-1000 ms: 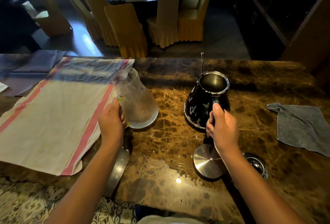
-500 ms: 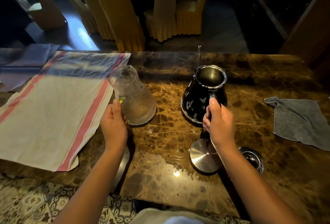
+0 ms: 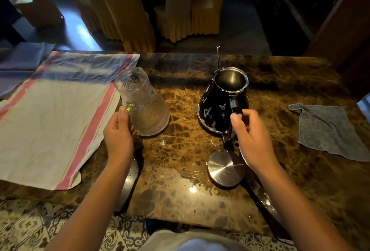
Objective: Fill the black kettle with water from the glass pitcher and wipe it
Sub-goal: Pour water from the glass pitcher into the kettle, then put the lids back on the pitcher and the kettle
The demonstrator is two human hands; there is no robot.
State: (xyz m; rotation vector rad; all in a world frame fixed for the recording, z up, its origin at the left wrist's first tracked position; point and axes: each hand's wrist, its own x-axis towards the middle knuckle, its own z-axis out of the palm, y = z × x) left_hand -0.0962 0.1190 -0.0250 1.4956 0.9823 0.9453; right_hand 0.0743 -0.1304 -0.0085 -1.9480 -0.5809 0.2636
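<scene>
The glass pitcher (image 3: pixel 144 106), bumpy and clear, stands on the marble counter (image 3: pixel 186 146) left of centre. My left hand (image 3: pixel 119 136) is closed around its handle on the near side. The black kettle (image 3: pixel 216 106) stands to the right with its top uncovered, wet spots on its side and a thin spout rising behind it. My right hand (image 3: pixel 254 140) is just behind the kettle's handle, fingers loosened and apart, thumb tip near the handle. The round steel lid (image 3: pixel 226 167) lies flat in front of the kettle.
A grey cloth (image 3: pixel 328 130) lies at the right of the counter. A white towel with pink stripes (image 3: pixel 50 120) covers the left side, with a blue-grey cloth (image 3: pixel 22 58) beyond it. Water is pooled on the counter (image 3: pixel 180 174) near the front edge. Yellow-covered chairs (image 3: pixel 130 16) stand behind.
My right hand has loosened and slid back off the kettle's handle, which it gripped before. My left hand stays on the pitcher. The view has tilted slightly downward.
</scene>
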